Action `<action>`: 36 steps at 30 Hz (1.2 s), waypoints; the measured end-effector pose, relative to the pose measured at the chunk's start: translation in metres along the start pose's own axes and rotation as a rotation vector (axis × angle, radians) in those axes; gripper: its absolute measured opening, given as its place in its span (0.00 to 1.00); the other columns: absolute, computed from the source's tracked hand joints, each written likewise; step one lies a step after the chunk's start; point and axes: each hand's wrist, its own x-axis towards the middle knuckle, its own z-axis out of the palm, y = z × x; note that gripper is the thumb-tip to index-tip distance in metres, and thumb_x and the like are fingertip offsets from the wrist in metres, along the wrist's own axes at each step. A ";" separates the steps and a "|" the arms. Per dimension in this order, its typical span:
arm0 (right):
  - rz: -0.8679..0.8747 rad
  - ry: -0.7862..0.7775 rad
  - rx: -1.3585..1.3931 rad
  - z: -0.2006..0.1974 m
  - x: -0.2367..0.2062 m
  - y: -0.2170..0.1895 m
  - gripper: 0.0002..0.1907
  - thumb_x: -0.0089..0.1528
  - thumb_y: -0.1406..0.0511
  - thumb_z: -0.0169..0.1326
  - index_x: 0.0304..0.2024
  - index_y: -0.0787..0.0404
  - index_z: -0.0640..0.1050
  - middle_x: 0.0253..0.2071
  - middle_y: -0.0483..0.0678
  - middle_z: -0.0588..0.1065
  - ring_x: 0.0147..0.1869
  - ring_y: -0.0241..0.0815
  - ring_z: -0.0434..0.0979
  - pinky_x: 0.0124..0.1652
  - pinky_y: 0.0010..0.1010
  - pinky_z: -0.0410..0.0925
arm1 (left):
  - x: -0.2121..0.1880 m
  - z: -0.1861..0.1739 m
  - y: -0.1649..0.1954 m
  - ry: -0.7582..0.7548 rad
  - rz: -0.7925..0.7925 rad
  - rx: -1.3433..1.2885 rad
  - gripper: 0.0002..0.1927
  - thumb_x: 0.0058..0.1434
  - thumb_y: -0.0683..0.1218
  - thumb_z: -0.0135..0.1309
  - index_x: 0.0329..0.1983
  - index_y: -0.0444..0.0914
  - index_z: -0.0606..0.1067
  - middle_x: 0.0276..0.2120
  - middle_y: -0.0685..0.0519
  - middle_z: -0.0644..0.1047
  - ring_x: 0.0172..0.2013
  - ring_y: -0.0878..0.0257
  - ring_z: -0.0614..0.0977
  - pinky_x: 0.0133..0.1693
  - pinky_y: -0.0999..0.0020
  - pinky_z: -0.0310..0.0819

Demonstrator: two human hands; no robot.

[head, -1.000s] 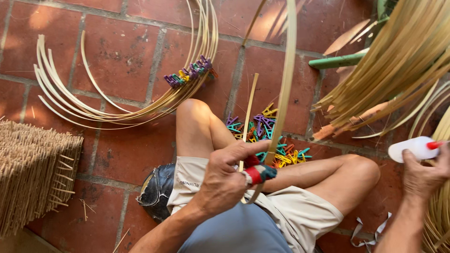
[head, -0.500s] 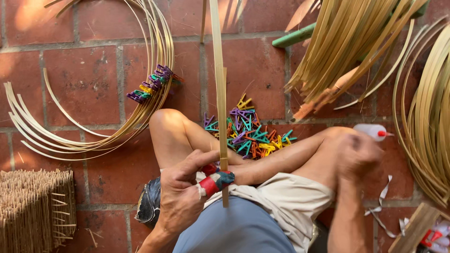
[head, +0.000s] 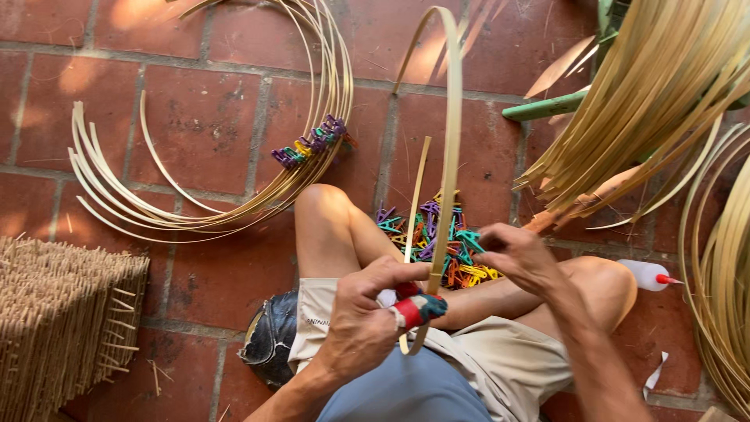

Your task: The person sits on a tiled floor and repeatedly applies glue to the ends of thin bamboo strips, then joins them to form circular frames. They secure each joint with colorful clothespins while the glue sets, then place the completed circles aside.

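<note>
My left hand grips a flat bamboo strip bent into a loop, thumb wrapped in red and teal tape, over my lap. The strip's thin free end rises beside it. My right hand hovers just right of the strip, fingers curled near it, above a pile of coloured plastic clips on the brick floor between my legs. A white glue bottle with a red tip lies by my right knee.
A stack of bamboo hoops clamped with coloured clips lies at the upper left. A woven wicker piece stands at the lower left. Bundles of bamboo strips and curved strips fill the right side. A green pipe lies nearby.
My right hand put the glue bottle down by my knee and came back to the strip. The strip is now bent over into a loop.
</note>
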 end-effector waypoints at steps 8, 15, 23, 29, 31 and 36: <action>-0.380 -0.361 -0.077 -0.079 -0.085 -0.144 0.26 0.52 0.60 0.69 0.54 0.53 0.84 0.39 0.44 0.87 0.39 0.39 0.85 0.34 0.30 0.76 | -0.018 0.002 0.002 -0.072 -0.099 -0.028 0.20 0.53 0.38 0.67 0.51 0.38 0.83 0.29 0.54 0.77 0.30 0.68 0.77 0.33 0.72 0.71; -0.398 -0.460 0.005 -0.075 -0.078 -0.181 0.26 0.52 0.61 0.69 0.55 0.54 0.83 0.36 0.45 0.87 0.36 0.39 0.86 0.33 0.31 0.77 | -0.024 -0.005 -0.001 -0.107 0.041 -0.011 0.23 0.55 0.36 0.62 0.56 0.38 0.82 0.34 0.53 0.78 0.34 0.67 0.77 0.39 0.72 0.72; -0.448 -0.447 0.031 -0.070 -0.075 -0.164 0.27 0.53 0.63 0.69 0.56 0.54 0.82 0.38 0.44 0.87 0.38 0.39 0.86 0.34 0.29 0.78 | -0.024 -0.008 -0.001 -0.102 0.078 0.015 0.23 0.55 0.37 0.65 0.56 0.39 0.81 0.34 0.54 0.78 0.35 0.67 0.77 0.40 0.72 0.73; -0.502 -0.419 0.062 -0.070 -0.076 -0.160 0.25 0.54 0.63 0.67 0.55 0.54 0.82 0.41 0.44 0.86 0.41 0.38 0.89 0.37 0.27 0.78 | -0.024 -0.006 -0.001 -0.105 0.058 0.047 0.21 0.55 0.39 0.67 0.54 0.39 0.82 0.32 0.54 0.77 0.33 0.68 0.77 0.37 0.72 0.72; -0.326 -0.383 -0.084 -0.069 -0.078 -0.159 0.26 0.51 0.60 0.70 0.53 0.48 0.84 0.40 0.40 0.86 0.40 0.35 0.86 0.38 0.28 0.76 | -0.024 -0.006 -0.001 -0.116 0.045 0.036 0.22 0.55 0.39 0.67 0.55 0.39 0.82 0.32 0.54 0.77 0.33 0.67 0.77 0.38 0.72 0.72; -0.328 -0.302 -0.232 -0.068 -0.081 -0.145 0.30 0.46 0.54 0.75 0.52 0.46 0.86 0.41 0.41 0.86 0.42 0.35 0.83 0.39 0.29 0.77 | -0.020 -0.005 0.000 -0.105 0.088 0.057 0.21 0.56 0.38 0.66 0.54 0.38 0.82 0.33 0.54 0.78 0.34 0.67 0.77 0.39 0.72 0.72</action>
